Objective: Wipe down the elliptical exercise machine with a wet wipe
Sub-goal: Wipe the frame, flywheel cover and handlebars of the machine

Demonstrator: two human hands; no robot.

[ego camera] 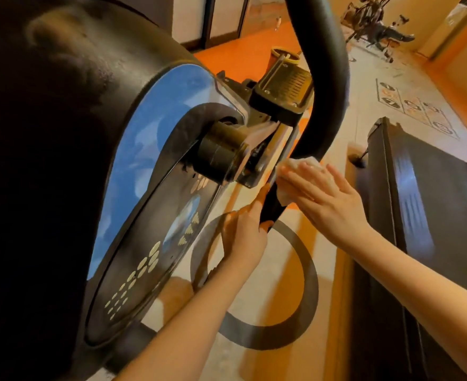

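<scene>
At your far left the elliptical's big dark flywheel housing [62,160] fills the view, with its blue side panel [144,160] and the crank hub [221,155] sticking out toward you. Moving right, your left hand [243,232] comes up from below and grips the lower end of the black crank arm [273,207], fingers curled round its edge, apparently to steady it. Just beside it and a little higher, your right hand [325,193] lies flat, fingers straight and spread, pressing the white wet wipe [303,166] against the outer face of that same arm, close to where the curved black handlebar tube [325,92] sweeps down behind it. The two hands are near each other but not touching. The wipe is mostly hidden under your fingers, with bunched edges showing above and below them. By the look of it, you are mid-task, working on the crank and linkage, with the housing, panel and tube either done or waiting; you cannot tell which from here. The next stroke likely calls for keeping the left grip firm so the arm does not swing, and sliding the wipe along it with even pressure. Watch your fingers near the joint by the hub. Further right stands a dark treadmill [419,202], well apart from your hands.
</scene>
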